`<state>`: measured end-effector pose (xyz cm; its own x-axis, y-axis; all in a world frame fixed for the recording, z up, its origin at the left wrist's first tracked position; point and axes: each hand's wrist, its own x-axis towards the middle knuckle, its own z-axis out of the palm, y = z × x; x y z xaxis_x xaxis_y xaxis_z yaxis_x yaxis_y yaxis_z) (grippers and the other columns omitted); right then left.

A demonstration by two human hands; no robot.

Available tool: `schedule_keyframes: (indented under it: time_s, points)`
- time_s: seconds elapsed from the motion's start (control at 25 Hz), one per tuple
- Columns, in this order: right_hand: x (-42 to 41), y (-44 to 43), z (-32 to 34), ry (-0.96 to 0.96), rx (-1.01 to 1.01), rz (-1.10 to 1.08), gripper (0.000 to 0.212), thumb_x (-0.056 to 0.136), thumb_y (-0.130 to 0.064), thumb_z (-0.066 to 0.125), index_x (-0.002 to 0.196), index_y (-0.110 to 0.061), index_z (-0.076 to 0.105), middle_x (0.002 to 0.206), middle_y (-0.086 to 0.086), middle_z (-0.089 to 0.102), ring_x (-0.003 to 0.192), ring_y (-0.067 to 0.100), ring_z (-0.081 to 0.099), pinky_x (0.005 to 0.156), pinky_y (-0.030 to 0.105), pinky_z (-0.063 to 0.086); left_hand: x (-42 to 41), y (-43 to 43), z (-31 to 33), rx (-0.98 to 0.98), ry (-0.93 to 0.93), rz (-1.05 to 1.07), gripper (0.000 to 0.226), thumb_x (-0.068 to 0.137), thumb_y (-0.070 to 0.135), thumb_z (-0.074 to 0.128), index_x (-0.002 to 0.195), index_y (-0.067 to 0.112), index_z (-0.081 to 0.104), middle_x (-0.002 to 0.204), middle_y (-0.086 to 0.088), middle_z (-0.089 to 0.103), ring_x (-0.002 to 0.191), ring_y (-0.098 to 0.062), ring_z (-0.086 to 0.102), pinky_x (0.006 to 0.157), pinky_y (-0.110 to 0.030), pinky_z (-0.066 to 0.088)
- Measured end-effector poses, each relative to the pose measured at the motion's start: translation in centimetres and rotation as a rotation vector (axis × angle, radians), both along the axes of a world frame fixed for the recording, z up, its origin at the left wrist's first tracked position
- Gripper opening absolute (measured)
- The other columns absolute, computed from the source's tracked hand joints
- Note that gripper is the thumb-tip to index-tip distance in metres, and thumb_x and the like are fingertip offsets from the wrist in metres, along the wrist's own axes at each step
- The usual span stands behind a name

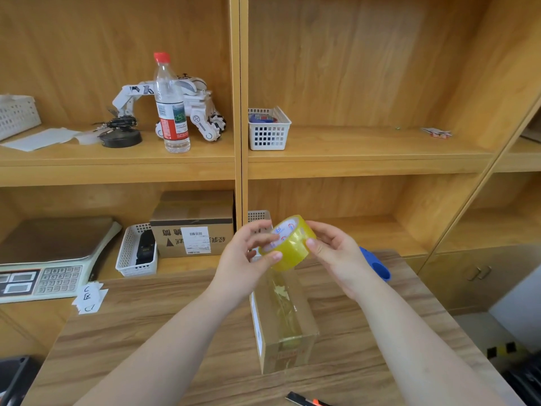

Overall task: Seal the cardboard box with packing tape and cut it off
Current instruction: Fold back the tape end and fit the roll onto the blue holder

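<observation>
Yellowish packing tape roll (289, 244) is held up between both hands: left hand (248, 259) pinches its near-left rim, right hand (336, 253) clasps its right side. Below them, the cardboard box (284, 326) stands on the wooden table (146, 332), glossy tape along its top.
</observation>
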<state>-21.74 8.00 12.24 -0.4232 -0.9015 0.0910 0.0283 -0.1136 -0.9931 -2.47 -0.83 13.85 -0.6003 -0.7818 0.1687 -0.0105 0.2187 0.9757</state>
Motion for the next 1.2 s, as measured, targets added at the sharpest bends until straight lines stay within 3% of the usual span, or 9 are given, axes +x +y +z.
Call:
schedule_keyframes:
  time_s: [0.12, 0.2, 0.36, 0.48, 0.64, 0.8, 1.0, 1.2]
  points:
    - [-1.7, 0.3, 0.1, -0.01, -0.036, -0.005, 0.087, 0.049, -0.046, 0.092, 0.123, -0.011, 0.062, 0.122, 0.01, 0.068, 0.117, 0.025, 0.062, 0.097, 0.04, 0.049, -1.6, 0.1, -0.4, 0.051, 0.003, 0.082, 0.075, 0.069, 0.016, 0.087, 0.13, 0.037, 0.048, 0.132, 0.006, 0.059, 0.123, -0.008, 0.052, 0.101, -0.041, 0.049]
    - [-3.3, 0.7, 0.2, -0.015, -0.048, 0.007, 0.085, 0.046, -0.043, 0.094, 0.12, -0.014, 0.063, 0.121, 0.01, 0.069, 0.116, 0.025, 0.063, 0.093, 0.038, 0.05, -2.9, 0.1, -0.7, 0.133, 0.005, 0.051, 0.091, 0.061, 0.021, 0.092, 0.135, 0.035, 0.042, 0.137, -0.001, 0.055, 0.123, -0.011, 0.053, 0.101, -0.037, 0.048]
    - [-7.1, 1.8, 0.4, -0.006, -0.048, 0.046, 0.082, 0.044, -0.038, 0.096, 0.116, -0.017, 0.065, 0.122, 0.007, 0.068, 0.113, 0.024, 0.064, 0.086, 0.035, 0.052, -6.4, 0.0, -1.2, 0.208, 0.01, -0.05, 0.105, 0.044, 0.034, 0.093, 0.134, 0.043, 0.039, 0.122, 0.004, 0.069, 0.118, -0.017, 0.061, 0.103, -0.05, 0.047]
    - [-10.4, 2.6, 0.7, 0.033, -0.023, 0.079, 0.077, 0.052, -0.02, 0.093, 0.122, -0.013, 0.061, 0.126, 0.004, 0.067, 0.115, 0.021, 0.063, 0.084, 0.03, 0.055, -9.4, 0.2, -1.2, 0.165, -0.013, -0.044, 0.103, 0.045, 0.031, 0.095, 0.132, 0.047, 0.04, 0.12, 0.007, 0.07, 0.121, -0.018, 0.06, 0.104, -0.046, 0.047]
    - [-14.6, 3.5, 0.5, 0.165, 0.038, 0.077, 0.068, 0.058, -0.002, 0.084, 0.12, -0.017, 0.06, 0.123, 0.002, 0.067, 0.114, 0.012, 0.062, 0.092, 0.025, 0.051, -13.3, 0.4, -1.1, 0.124, -0.041, -0.079, 0.106, 0.058, 0.006, 0.092, 0.144, 0.032, 0.036, 0.123, 0.008, 0.068, 0.122, -0.014, 0.059, 0.102, -0.045, 0.05]
    - [-18.3, 4.2, 0.1, 0.231, 0.072, 0.074, 0.067, 0.06, 0.002, 0.084, 0.117, -0.024, 0.06, 0.121, -0.003, 0.065, 0.112, 0.003, 0.062, 0.089, 0.017, 0.049, -16.7, 0.5, -1.4, 0.058, -0.122, -0.095, 0.109, 0.054, 0.015, 0.095, 0.143, 0.039, 0.037, 0.126, 0.015, 0.065, 0.123, -0.004, 0.056, 0.102, -0.045, 0.049]
    - [-22.6, 4.4, -1.7, 0.311, 0.128, 0.096, 0.08, 0.064, 0.006, 0.084, 0.126, -0.034, 0.053, 0.131, -0.005, 0.06, 0.123, 0.005, 0.054, 0.1, 0.026, 0.047, -21.1, 0.9, -1.9, -0.057, -0.208, -0.11, 0.107, 0.055, 0.019, 0.095, 0.141, 0.043, 0.036, 0.135, 0.016, 0.058, 0.13, 0.003, 0.047, 0.097, -0.029, 0.047]
    - [-25.9, 4.7, -3.3, 0.313, 0.155, 0.073, 0.084, 0.065, 0.0, 0.085, 0.134, -0.03, 0.048, 0.135, -0.006, 0.057, 0.127, 0.006, 0.051, 0.101, 0.035, 0.048, -25.3, 1.2, -2.9, -0.1, -0.245, -0.106, 0.108, 0.055, 0.018, 0.094, 0.141, 0.045, 0.035, 0.142, 0.013, 0.053, 0.133, 0.003, 0.044, 0.1, -0.032, 0.049]
